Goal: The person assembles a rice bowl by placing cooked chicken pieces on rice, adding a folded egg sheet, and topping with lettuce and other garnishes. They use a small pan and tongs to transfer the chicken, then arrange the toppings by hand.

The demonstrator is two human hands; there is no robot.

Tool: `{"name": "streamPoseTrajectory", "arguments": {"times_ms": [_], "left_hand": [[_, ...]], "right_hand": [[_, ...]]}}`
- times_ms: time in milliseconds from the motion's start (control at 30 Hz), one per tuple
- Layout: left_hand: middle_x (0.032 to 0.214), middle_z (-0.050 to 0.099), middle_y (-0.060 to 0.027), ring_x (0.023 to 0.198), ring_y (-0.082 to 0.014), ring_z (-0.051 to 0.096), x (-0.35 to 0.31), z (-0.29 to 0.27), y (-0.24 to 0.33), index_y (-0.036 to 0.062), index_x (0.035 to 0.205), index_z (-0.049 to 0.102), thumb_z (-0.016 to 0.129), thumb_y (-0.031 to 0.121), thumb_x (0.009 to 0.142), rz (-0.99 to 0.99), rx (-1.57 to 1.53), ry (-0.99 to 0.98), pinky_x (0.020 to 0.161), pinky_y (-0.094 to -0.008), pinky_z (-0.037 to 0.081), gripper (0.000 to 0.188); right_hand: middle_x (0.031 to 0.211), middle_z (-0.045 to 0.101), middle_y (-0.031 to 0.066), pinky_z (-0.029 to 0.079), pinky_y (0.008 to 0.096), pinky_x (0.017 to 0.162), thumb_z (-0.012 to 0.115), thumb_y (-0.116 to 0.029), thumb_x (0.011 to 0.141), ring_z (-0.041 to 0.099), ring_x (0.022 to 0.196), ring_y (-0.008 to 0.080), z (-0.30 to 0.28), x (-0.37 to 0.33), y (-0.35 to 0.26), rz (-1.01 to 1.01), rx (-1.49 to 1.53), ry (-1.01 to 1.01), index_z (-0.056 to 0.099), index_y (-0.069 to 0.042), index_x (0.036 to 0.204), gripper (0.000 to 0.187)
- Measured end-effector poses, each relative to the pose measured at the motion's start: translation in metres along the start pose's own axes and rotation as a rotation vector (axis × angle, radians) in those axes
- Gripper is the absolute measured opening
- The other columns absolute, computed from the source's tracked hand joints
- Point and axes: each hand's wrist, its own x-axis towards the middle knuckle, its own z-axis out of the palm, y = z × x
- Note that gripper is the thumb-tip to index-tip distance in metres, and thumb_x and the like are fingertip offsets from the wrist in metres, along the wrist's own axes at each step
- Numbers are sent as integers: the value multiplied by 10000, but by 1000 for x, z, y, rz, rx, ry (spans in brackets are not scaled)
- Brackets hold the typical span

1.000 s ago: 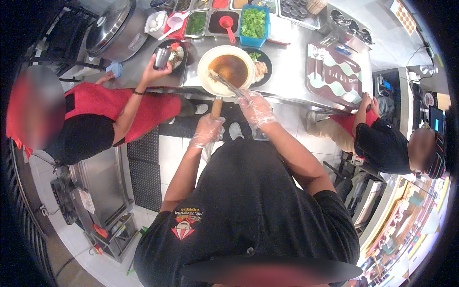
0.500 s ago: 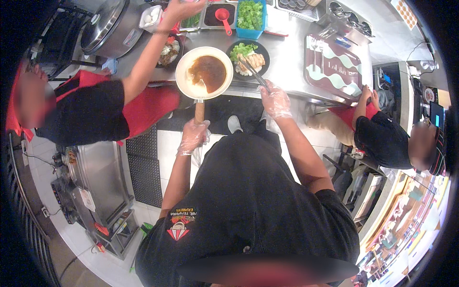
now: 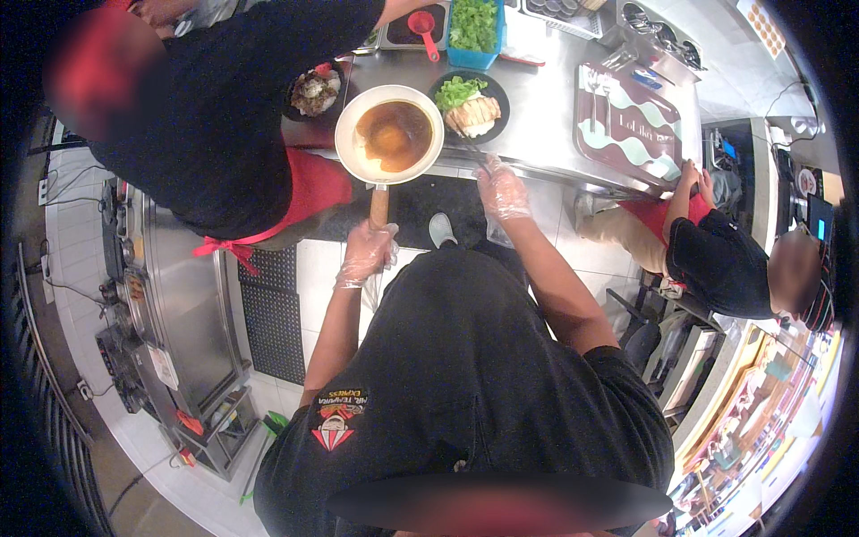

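Wrapped round the wooden handle of a cream-coloured frying pan [image 3: 347, 134], my left hand [image 3: 367, 251] wears a clear plastic glove. Brown sauce [image 3: 391, 136] pools inside the pan. My right hand [image 3: 505, 191], also gloved, is closed on dark metal tongs [image 3: 474, 149], whose tips reach toward a black bowl [image 3: 504, 100] just right of the pan. Sliced pale cooked meat [image 3: 472, 114] lies in that bowl, with green lettuce [image 3: 459, 90] behind it. The tongs are partly blurred, so I cannot tell whether their tips touch the meat.
Another black bowl [image 3: 316, 89] of topped food stands left of the pan. A co-worker [image 3: 224, 116] leans over the counter there. Behind are a blue lettuce tub [image 3: 474, 34] and a red scoop [image 3: 422, 27]. At right, a second co-worker [image 3: 716, 251] holds a patterned tray [image 3: 628, 123].
My right hand has drawn the tongs back toward me, off the top of the meat. The pan has shifted slightly right. The left co-worker has leaned in, covering the cooker.
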Motion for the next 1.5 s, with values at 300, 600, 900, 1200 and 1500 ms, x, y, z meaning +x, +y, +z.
{"name": "streamPoseTrajectory", "arguments": {"times_ms": [300,600,900,1200,1500], "left_hand": [[599,595,-32,454,-118,552,-6,3,-1,44,897,585,708,226,943,10,38,-6,416,-280,427,225],[600,592,-35,458,-116,561,-20,15,-9,41,875,585,708,226,942,13,48,26,420,-283,437,232],[599,590,-38,446,-122,555,-74,62,-47,37,854,579,716,215,935,38,-112,136,408,-293,434,239],[584,567,-32,418,-134,530,-159,108,-132,26,877,578,717,274,924,14,-361,317,393,-299,424,288],[622,585,-38,474,-144,561,-266,77,-215,37,827,584,716,262,894,-78,-619,498,422,-309,428,269]], "right_hand": [[1318,621,251,480,509,1033,518,-361,1015,610,1197,434,-2,-4,2,-19,15,17,555,-69,1410,492],[1304,625,278,482,480,1032,539,-381,1013,614,1190,431,-25,-10,10,-24,54,36,579,-9,1371,518],[1142,696,285,495,437,1002,593,-348,1007,657,1131,411,-58,9,74,21,335,28,645,62,1252,481],[1230,678,284,476,431,1046,595,-402,1002,648,1188,370,-71,-51,80,-406,162,-118,644,-25,1329,502],[891,689,42,478,260,678,708,-210,959,561,743,94,12,-149,-10,-568,388,-700,677,38,1226,366]]}}
